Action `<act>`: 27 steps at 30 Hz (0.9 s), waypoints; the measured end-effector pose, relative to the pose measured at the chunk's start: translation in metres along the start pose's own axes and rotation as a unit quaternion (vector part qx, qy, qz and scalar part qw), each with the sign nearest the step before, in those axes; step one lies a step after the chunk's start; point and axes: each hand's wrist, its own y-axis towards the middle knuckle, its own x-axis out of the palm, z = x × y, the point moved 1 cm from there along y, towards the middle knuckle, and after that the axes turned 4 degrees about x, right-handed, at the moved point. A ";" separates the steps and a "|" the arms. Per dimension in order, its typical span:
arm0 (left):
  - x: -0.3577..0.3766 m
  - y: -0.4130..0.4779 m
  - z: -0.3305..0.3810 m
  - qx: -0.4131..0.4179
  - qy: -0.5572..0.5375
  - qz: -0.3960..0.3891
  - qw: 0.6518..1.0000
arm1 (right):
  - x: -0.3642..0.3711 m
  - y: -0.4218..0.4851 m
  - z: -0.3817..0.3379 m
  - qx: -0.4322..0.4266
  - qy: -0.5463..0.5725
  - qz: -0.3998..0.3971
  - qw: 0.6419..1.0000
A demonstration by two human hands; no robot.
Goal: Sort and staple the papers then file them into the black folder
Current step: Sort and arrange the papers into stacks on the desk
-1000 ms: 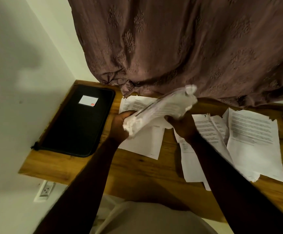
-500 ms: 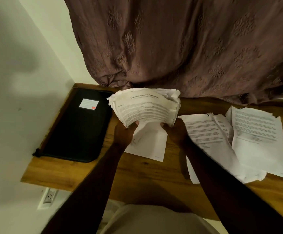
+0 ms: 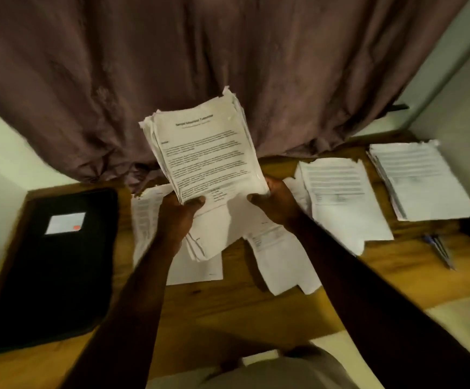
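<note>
Black folder; white printed papers; mauve curtain.

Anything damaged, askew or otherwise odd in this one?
Yes. The held stack, gripped at its bottom edge by the left hand and right hand, is uneven, sheets fanned and frayed at the top corner. Loose sheets on the table lie overlapped and askew; the rightmost pile has a ragged top edge.

The left forearm and right forearm are bare, as are the left hand and right hand. A plain, pale beige garment shows at bottom centre of the frame.
</note>
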 end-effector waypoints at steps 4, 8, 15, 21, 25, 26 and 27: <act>0.069 -0.006 -0.006 -0.028 -0.017 -0.065 0.997 | -0.058 -0.029 0.014 0.048 -0.045 0.072 0.995; 0.144 -0.020 -0.017 -0.068 -0.016 -0.102 0.992 | -0.118 -0.060 0.050 0.084 -0.064 0.110 0.988; 0.284 -0.052 -0.034 -0.127 -0.009 -0.185 0.974 | -0.229 -0.114 0.115 0.139 -0.074 0.095 0.983; 0.371 -0.061 -0.036 -0.134 -0.098 -0.244 0.955 | -0.308 -0.135 0.154 0.187 -0.020 0.173 0.967; 0.395 -0.062 -0.065 -0.057 0.024 -0.254 0.965 | -0.342 -0.141 0.171 0.219 0.006 0.221 0.950; 0.395 -0.059 -0.072 0.005 0.114 -0.254 0.960 | -0.350 -0.141 0.175 0.222 -0.005 0.231 0.947; 0.395 -0.056 -0.083 0.073 0.218 -0.254 0.940 | -0.356 -0.141 0.180 0.221 -0.009 0.237 0.946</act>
